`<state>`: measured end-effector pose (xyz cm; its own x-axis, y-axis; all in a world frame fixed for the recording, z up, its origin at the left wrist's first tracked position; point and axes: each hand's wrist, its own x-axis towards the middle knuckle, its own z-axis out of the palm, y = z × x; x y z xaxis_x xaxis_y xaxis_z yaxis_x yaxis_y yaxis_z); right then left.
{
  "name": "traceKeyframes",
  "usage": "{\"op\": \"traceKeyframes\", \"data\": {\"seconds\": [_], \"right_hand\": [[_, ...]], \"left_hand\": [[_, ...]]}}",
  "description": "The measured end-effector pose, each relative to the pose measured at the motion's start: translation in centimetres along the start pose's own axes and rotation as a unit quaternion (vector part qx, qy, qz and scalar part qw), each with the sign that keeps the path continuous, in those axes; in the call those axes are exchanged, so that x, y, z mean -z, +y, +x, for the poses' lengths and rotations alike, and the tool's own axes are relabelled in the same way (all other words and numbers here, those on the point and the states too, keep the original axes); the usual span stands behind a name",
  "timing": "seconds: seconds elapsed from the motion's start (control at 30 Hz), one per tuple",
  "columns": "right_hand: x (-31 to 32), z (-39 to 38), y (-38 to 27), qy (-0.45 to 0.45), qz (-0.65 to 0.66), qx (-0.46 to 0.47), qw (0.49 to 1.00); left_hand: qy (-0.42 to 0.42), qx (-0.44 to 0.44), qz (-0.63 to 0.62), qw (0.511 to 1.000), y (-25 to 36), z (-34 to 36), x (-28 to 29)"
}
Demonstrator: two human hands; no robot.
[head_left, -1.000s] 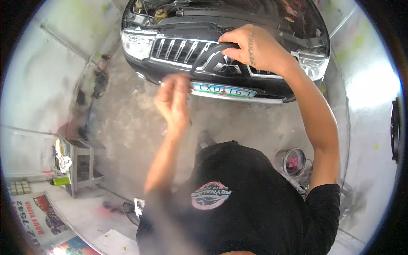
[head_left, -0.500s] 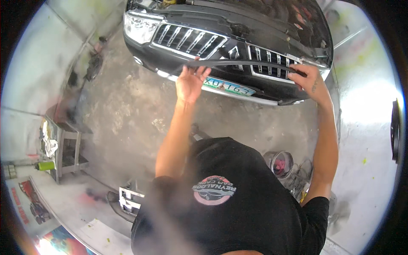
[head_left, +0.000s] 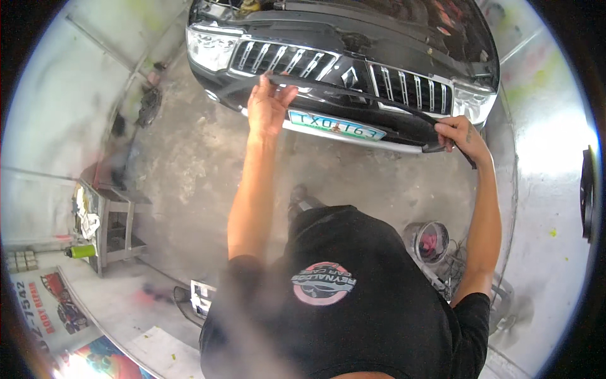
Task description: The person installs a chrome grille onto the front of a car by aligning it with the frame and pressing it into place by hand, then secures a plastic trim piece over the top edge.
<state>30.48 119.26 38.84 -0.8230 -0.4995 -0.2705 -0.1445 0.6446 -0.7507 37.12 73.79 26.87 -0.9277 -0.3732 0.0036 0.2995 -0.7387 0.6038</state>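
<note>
A long, thin, flexible black trim strip is stretched between my two hands, held up in front of a black car. My left hand grips it near its left part, fingers pointing up and around it. Toward the other end, my right hand pinches the strip between thumb and fingers, and a short tail hangs past the hand. The strip bows slightly between the hands, across the view of the grille and above the licence plate. Whether it touches the car I cannot tell.
A grey stool with white cloth on it stands at the left, a green bottle beside it. At my right is a round bucket with something pink inside, near tangled cables. Pale walls enclose both sides.
My left hand has moved slightly left and up, and my right hand has come down. The strip now slopes down to the right, with its tail showing beyond my right hand.
</note>
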Motion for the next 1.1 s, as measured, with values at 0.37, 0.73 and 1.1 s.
{"op": "traceKeyframes", "data": {"seconds": [0.37,0.73,1.1], "right_hand": [[2.3,2.5,0.7,-0.007,0.031,0.009,0.999],[5.3,12.1,5.2,0.122,-0.054,0.053,0.99],[8.3,20.5,9.1,0.207,-0.246,0.044,0.946]], "left_hand": [[0.056,-0.037,0.116,0.991,4.1,4.5,0.7],[0.092,0.011,0.101,0.991,4.8,17.3,3.3],[0.084,0.046,0.152,0.984,2.0,27.8,4.7]]}}
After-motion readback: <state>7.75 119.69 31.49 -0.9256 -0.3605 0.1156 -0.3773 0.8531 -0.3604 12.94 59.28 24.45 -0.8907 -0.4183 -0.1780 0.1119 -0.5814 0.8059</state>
